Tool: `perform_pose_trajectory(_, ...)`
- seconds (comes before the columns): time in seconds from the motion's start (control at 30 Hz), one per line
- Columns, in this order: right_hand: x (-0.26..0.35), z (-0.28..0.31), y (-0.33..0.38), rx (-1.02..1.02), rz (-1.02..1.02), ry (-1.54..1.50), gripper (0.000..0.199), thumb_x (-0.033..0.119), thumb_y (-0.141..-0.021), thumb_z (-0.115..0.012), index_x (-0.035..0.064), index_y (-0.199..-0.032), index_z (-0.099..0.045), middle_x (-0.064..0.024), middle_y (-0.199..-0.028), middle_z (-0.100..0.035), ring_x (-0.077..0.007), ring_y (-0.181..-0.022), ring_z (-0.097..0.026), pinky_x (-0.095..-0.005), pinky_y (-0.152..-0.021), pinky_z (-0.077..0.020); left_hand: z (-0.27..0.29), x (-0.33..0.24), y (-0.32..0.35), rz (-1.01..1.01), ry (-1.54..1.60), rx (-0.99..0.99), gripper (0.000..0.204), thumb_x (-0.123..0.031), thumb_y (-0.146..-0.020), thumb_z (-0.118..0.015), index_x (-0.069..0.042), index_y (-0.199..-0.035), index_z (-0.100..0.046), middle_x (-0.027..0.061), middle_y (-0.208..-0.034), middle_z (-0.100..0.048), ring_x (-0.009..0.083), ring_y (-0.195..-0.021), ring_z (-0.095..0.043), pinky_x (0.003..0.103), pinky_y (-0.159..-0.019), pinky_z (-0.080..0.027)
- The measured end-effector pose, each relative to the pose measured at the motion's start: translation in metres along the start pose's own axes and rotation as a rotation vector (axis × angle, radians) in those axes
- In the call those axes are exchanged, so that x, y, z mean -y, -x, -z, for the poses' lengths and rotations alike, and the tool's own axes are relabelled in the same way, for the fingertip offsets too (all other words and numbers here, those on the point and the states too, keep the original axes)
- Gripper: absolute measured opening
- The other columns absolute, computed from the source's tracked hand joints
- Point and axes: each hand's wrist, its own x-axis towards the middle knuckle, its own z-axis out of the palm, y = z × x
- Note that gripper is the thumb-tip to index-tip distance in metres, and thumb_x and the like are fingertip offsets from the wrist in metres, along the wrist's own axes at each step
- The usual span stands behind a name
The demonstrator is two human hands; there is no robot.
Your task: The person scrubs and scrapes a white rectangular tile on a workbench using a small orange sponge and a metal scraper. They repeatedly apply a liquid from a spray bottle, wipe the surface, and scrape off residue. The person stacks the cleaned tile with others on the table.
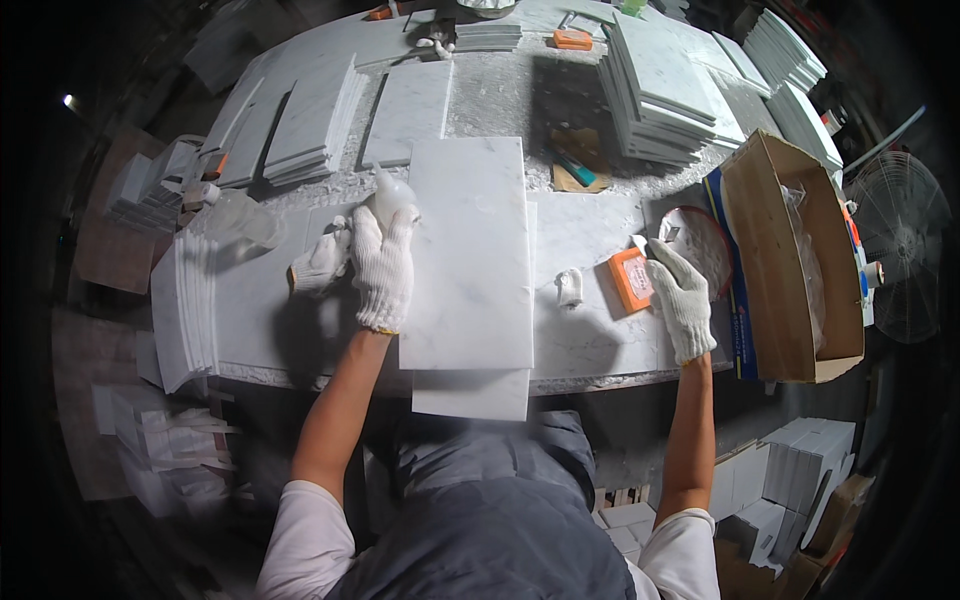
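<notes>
My left hand, in a white knit glove, is closed around a translucent squeeze bottle with a pointed nozzle. Right of it lies a white marbled stone tile, on top of another tile that juts past the table's front edge. My gloved right hand has its fingers drawn together beside an orange block; a small pale tip shows by the fingertips, but what they hold is unclear. Just beyond is a round dish. A crumpled white glove rests left of my left hand.
Tile stacks stand at the far left and far right. An open cardboard box sits on the right, a fan behind it. A green-handled tool lies on brown sheet. A white scrap lies between the tile and orange block.
</notes>
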Motion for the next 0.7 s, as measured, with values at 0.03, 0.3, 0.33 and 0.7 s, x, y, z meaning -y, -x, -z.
perform_pose_trajectory(0.03, 0.006, -0.012, -0.002, 0.036, 0.014, -0.016, 0.043, 0.013, -0.097, -0.069, -0.0017, -0.136, -0.063, -0.0075, -0.120, -0.072, -0.0063, -0.088, -0.061, -0.0213, -0.074, -0.0497, -0.001, 0.000, -0.002, 0.051, 0.018, -0.011, 0.037, -0.025, -0.095, -0.074, 0.003, -0.111, -0.058, 0.0116, -0.102, -0.066, 0.0168, -0.092, -0.059, 0.035, -0.084, -0.051)
perform_pose_trajectory(0.3, 0.063, -0.094, -0.015, 0.288, 0.023, -0.076, 0.044, 0.020, -0.097, -0.071, 0.0044, -0.138, -0.064, 0.0021, -0.095, -0.067, -0.0027, -0.064, -0.052, -0.0194, -0.055, -0.0436, -0.016, -0.011, -0.008, 0.090, 0.083, -0.024, 0.038, -0.028, -0.095, -0.072, 0.002, -0.114, -0.058, 0.0131, -0.105, -0.065, 0.0220, -0.095, -0.060, 0.038, -0.088, -0.051)
perform_pose_trajectory(0.33, 0.070, -0.103, -0.019, 0.330, 0.033, -0.082, 0.044, 0.021, -0.098, -0.071, 0.0047, -0.138, -0.063, 0.0031, -0.092, -0.065, -0.0027, -0.064, -0.053, -0.0194, -0.054, -0.0435, -0.016, -0.013, -0.009, 0.094, 0.115, -0.028, 0.038, -0.028, -0.095, -0.072, 0.002, -0.114, -0.058, 0.0129, -0.105, -0.065, 0.0221, -0.095, -0.059, 0.038, -0.088, -0.051)
perform_pose_trajectory(0.7, 0.108, -0.190, -0.081, 0.422, 0.329, 0.350, 0.038, 0.028, -0.095, -0.064, 0.0123, -0.129, -0.071, -0.0106, -0.125, -0.072, -0.0238, -0.114, -0.069, -0.0319, -0.099, -0.0507, -0.018, -0.016, -0.008, 0.121, 0.033, -0.064, 0.038, -0.024, -0.096, -0.070, 0.002, -0.120, -0.056, 0.0213, -0.110, -0.067, 0.0321, -0.100, -0.066, 0.043, -0.089, -0.052)
